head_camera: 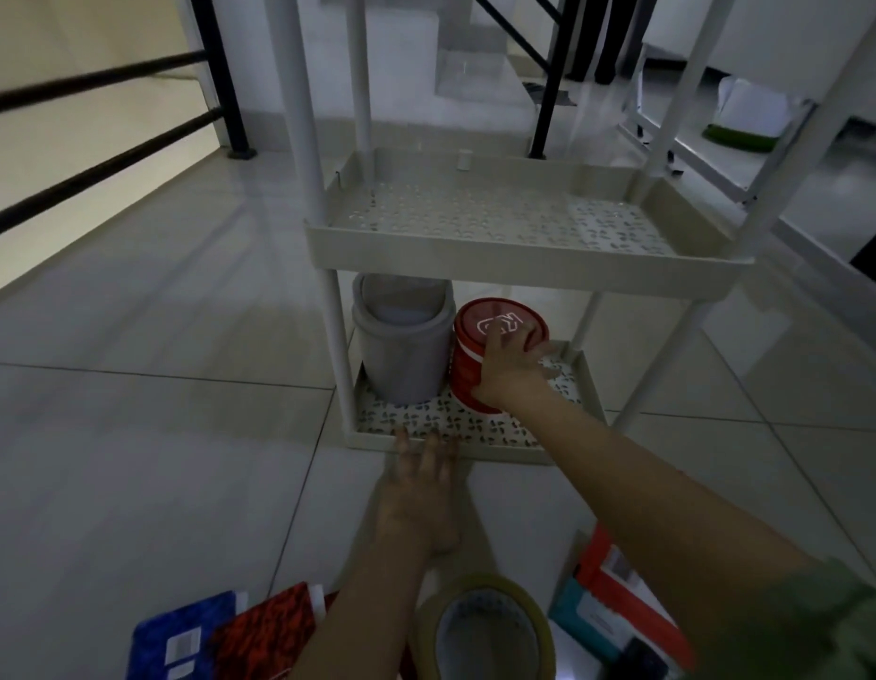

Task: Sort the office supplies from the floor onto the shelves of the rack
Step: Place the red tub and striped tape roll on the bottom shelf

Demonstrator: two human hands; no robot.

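Note:
A cream plastic rack stands on the tiled floor; its middle shelf [475, 247] is bare. On the bottom shelf [475, 446] a grey lidded bin [401, 355] stands at the left, and a red round canister [480, 346] stands right beside it. My right hand [512, 368] wraps the canister's right side, fingers over its lid edge. My left hand [421, 488] hovers open, fingers spread, just in front of the bottom shelf's front rim. On the floor near me lie a tape roll [482, 625], a blue notebook [180, 640] and a red notebook [264, 630].
Orange and teal boxes [612, 596] lie on the floor at the lower right. A black railing [97, 125] runs along the left. Another white rack [720, 139] with a green item stands behind at the right. Black frame legs [548, 90] rise behind the rack.

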